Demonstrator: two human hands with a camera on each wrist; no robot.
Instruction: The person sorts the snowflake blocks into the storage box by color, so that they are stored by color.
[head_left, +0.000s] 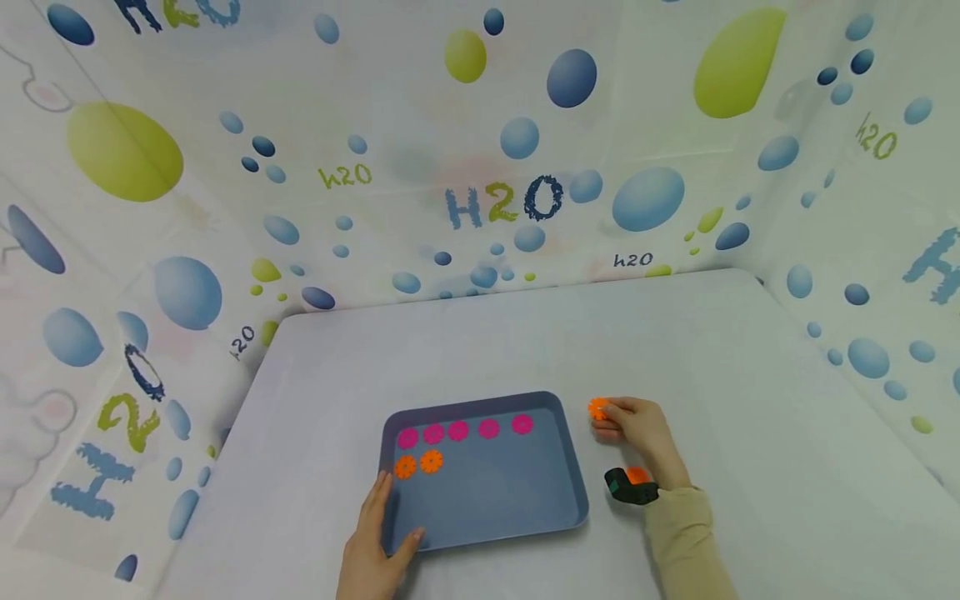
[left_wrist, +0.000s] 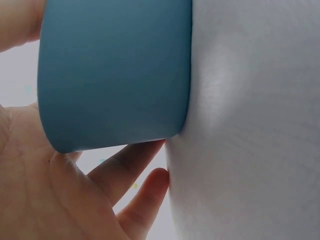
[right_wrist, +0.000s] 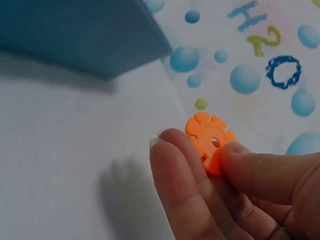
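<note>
My right hand (head_left: 637, 425) pinches an orange notched plastic disc (right_wrist: 202, 140) between thumb and fingers, close to the tray's right side. The disc has a hole in its middle and slots round its edge. At the near left corner of the blue-grey tray (head_left: 517, 500), my left hand (head_left: 371, 542) holds the edge, thumb over the front rim and fingers along the left side. Several pink discs (head_left: 458, 430) lie in a row along the tray's far side. Below their left end, two orange discs (head_left: 431, 462) lie side by side.
More orange (head_left: 637, 475) shows on the table beside my right wrist, partly hidden by the black wrist camera (head_left: 630, 490). A white cloth covers the table (head_left: 480, 350). Behind it hangs a white curtain (head_left: 420, 92) printed with coloured drops and lettering.
</note>
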